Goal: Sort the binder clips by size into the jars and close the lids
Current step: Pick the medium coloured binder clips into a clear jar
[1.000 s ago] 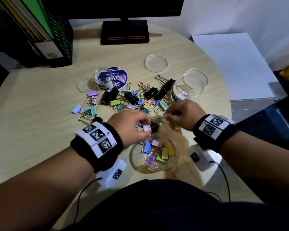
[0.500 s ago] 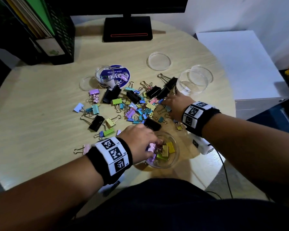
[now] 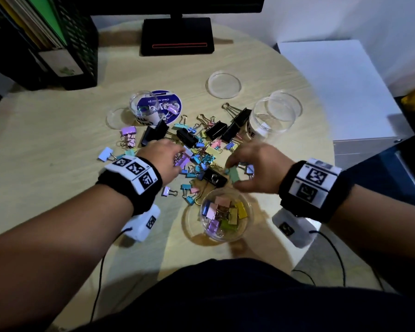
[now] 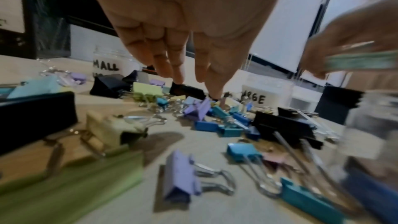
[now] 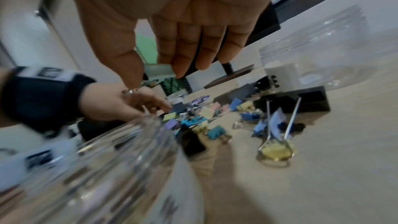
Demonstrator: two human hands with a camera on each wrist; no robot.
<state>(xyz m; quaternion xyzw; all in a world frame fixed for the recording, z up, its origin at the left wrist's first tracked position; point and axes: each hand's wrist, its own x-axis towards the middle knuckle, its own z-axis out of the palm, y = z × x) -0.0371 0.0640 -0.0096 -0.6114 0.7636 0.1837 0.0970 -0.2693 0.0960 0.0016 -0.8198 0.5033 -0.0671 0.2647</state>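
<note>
Coloured and black binder clips [image 3: 201, 144] lie heaped mid-table. My left hand [image 3: 180, 156] reaches into the heap with straight fingers [image 4: 178, 74], its thumb tip touching down by a purple clip [image 4: 199, 111]; nothing sits between thumb and fingers. My right hand [image 3: 230, 168] pinches a pale green clip [image 3: 233, 174] [image 5: 158, 71] just behind the medium jar [image 3: 225, 232], which holds several coloured clips. The small jar [image 3: 144, 106] [image 4: 105, 67] stands at the back left. At the back right is the large jar [image 3: 271, 121] [image 4: 262, 94]. All jars stand without lids.
Clear lids lie at the back [image 3: 223, 84], beside the small jar [image 3: 114, 118] and behind the large jar [image 3: 285, 105]. A monitor base [image 3: 176, 37] and a black mesh file holder [image 3: 82, 44] stand at the far edge. A white cabinet [image 3: 340, 92] adjoins the table's right.
My left hand has left the medium jar and moved up into the heap. My right hand has drawn back from the far side of the heap toward the jar, now holding a green clip.
</note>
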